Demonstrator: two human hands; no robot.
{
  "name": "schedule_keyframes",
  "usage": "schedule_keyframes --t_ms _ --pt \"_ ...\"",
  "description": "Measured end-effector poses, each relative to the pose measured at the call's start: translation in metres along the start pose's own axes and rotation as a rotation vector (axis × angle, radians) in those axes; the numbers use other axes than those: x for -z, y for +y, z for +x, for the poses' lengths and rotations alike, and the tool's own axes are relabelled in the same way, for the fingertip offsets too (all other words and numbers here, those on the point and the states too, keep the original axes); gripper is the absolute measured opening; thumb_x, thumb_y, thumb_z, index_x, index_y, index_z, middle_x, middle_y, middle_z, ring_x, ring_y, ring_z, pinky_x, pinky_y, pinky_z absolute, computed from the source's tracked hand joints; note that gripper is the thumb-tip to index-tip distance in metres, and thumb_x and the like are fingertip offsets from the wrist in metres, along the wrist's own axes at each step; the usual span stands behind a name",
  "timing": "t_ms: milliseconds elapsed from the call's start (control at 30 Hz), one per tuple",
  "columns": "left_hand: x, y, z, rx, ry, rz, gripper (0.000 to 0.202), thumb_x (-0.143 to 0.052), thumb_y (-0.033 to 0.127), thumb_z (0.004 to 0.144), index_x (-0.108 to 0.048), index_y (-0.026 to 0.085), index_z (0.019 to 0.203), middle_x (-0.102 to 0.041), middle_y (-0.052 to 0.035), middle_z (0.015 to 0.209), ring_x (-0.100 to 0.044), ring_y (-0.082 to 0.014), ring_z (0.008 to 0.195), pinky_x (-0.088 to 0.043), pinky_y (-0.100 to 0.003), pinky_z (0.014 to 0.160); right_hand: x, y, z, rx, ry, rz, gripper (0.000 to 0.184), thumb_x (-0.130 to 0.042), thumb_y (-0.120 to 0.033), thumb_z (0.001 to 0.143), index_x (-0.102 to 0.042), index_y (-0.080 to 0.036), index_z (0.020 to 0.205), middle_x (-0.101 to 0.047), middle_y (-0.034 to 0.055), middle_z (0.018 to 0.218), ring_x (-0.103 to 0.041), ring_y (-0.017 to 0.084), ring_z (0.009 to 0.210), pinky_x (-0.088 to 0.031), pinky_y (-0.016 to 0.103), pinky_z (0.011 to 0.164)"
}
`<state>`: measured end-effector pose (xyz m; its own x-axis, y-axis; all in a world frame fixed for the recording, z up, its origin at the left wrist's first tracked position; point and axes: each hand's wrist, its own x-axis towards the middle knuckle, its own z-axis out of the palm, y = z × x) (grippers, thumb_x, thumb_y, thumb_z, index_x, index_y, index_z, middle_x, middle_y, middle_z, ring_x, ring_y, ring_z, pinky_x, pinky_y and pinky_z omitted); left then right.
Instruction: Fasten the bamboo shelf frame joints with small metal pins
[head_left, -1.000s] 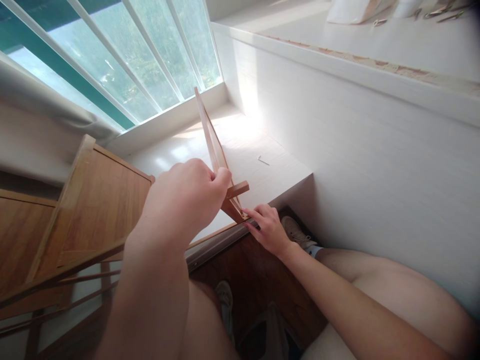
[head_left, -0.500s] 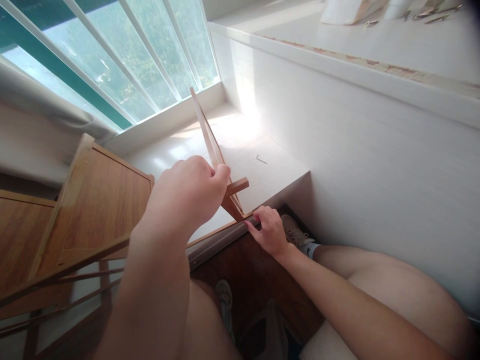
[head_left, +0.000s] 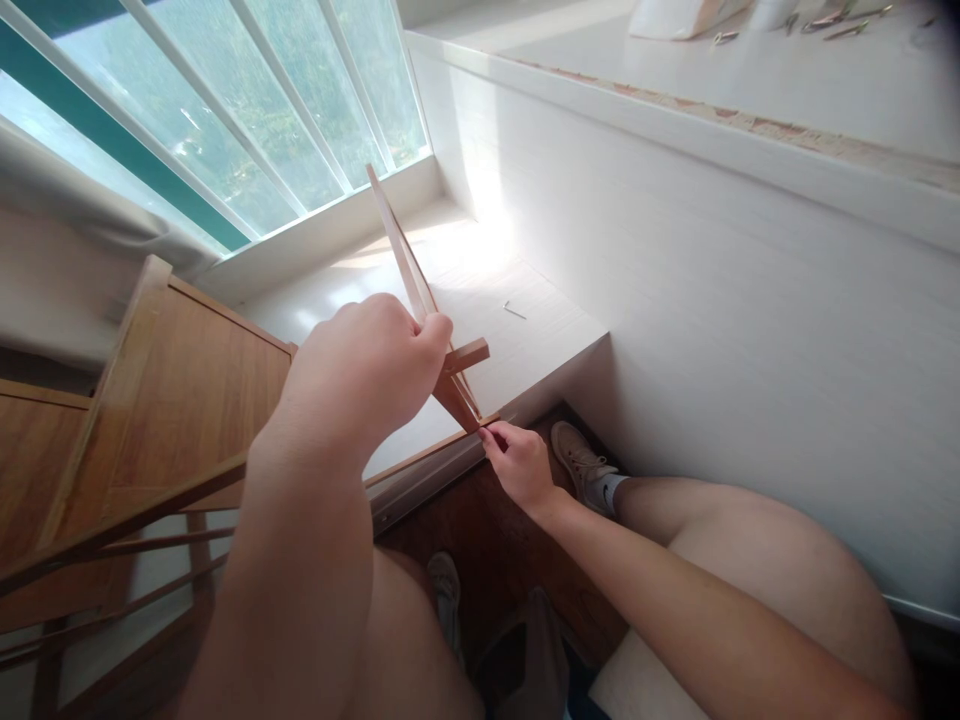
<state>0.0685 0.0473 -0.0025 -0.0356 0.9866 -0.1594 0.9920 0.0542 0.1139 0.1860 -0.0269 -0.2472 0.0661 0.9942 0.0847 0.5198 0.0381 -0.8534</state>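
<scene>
Left hand (head_left: 360,375), knuckles up, grips a slim brown wooden frame (head_left: 403,262); right hand (head_left: 521,465) curls narrowly at its near end, grasp unclear.

Barred window (head_left: 247,115), pale curtain (head_left: 67,225), dark floor (head_left: 499,525)

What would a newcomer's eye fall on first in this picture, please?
The left hand likely stands out first, large near the centre, gripping a slanted wooden piece. The right hand is at the piece's near end. The bright window at upper left would probably draw the eye next.
</scene>
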Motion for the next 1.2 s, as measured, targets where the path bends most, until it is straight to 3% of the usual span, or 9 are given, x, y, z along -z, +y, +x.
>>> schedule_keyframes --t_ms 133,267,433,600,867,967,1067,1200 --pt "0.001 0.002 -0.001 -0.006 0.01 0.008 0.049 -0.035 0.052 0.086 -0.034 0.021 0.047 -0.039 -0.004 0.044 -0.036 -0.0152 0.041 -0.029 -0.035 0.044 -0.002 0.001 -0.001 -0.028 -0.045 0.053 0.039 -0.046 -0.038 0.098 -0.061 -0.022 0.065 -0.065 0.0008 0.059 -0.06 0.015 0.055 -0.039 0.025 0.057" --pt "0.002 0.003 -0.001 -0.01 0.005 0.008 0.047 -0.036 0.049 0.085 -0.035 0.021 0.047 -0.042 -0.0044 0.045 -0.036 -0.0145 0.041 -0.03 -0.035 0.044 -0.006 0.004 -0.002 -0.06 -0.078 0.11 0.043 -0.037 -0.041 0.101 -0.062 -0.022 0.071 -0.064 0.0 0.058 -0.06 0.014 0.053 -0.039 0.024 0.054" --pt "0.001 0.002 0.0 0.003 -0.003 0.007 0.051 -0.033 0.052 0.087 -0.038 0.02 0.047 -0.045 -0.0053 0.045 -0.037 -0.0141 0.04 -0.031 -0.035 0.043 -0.004 0.003 -0.002 -0.089 -0.063 0.162 0.037 -0.048 -0.048 0.095 -0.062 -0.022 0.075 -0.065 0.0016 0.062 -0.06 0.015 0.056 -0.041 0.025 0.055" --pt "0.0 0.0 0.002 -0.021 0.015 0.013 0.052 -0.034 0.055 0.086 -0.039 0.02 0.047 -0.046 -0.0054 0.045 -0.036 -0.0138 0.04 -0.031 -0.035 0.043 -0.005 0.001 -0.002 -0.197 -0.069 0.385 0.034 -0.053 -0.048 0.092 -0.061 -0.021 0.073 -0.061 0.0004 0.059 -0.057 0.014 0.052 -0.043 0.024 0.054" --pt "-0.004 -0.006 0.006 -0.069 0.057 0.039 0.053 -0.038 0.056 0.085 -0.04 0.021 0.045 -0.047 -0.0069 0.048 -0.036 -0.0157 0.045 -0.028 -0.037 0.047 -0.013 0.003 -0.001 -0.308 -0.154 0.549 0.042 -0.041 -0.052 0.095 -0.06 -0.018 0.08 -0.06 -0.0009 0.058 -0.053 0.01 0.044 -0.04 0.02 0.042" --pt "-0.003 -0.005 0.006 -0.07 0.053 0.044 0.051 -0.039 0.057 0.084 -0.046 0.022 0.047 -0.049 -0.0077 0.05 -0.041 -0.0185 0.049 -0.029 -0.038 0.049 -0.013 0.003 -0.001 -0.323 -0.144 0.566 0.039 -0.047 -0.053 0.092 -0.059 -0.018 0.079 -0.059 -0.0013 0.059 -0.054 0.01 0.045 -0.04 0.019 0.042" --pt "-0.001 -0.006 0.006 -0.091 0.057 0.023 0.044 -0.042 0.057 0.082 -0.057 0.023 0.06 -0.056 -0.0082 0.059 -0.048 -0.0214 0.056 -0.031 -0.038 0.052 -0.012 0.002 -0.001 -0.328 -0.132 0.566 0.035 -0.054 -0.051 0.089 -0.059 -0.019 0.078 -0.059 -0.0017 0.06 -0.054 0.01 0.048 -0.041 0.019 0.043" --pt "-0.003 -0.01 0.003 -0.102 0.177 -0.036 0.04 -0.046 0.057 0.081 -0.06 0.027 0.104 -0.063 -0.0067 0.079 -0.052 -0.0209 0.063 -0.034 -0.036 0.055 -0.012 0.002 -0.001 -0.325 -0.119 0.552 0.031 -0.054 -0.048 0.09 -0.059 -0.019 0.078 -0.058 -0.0021 0.058 -0.054 0.011 0.048 -0.042 0.02 0.045"
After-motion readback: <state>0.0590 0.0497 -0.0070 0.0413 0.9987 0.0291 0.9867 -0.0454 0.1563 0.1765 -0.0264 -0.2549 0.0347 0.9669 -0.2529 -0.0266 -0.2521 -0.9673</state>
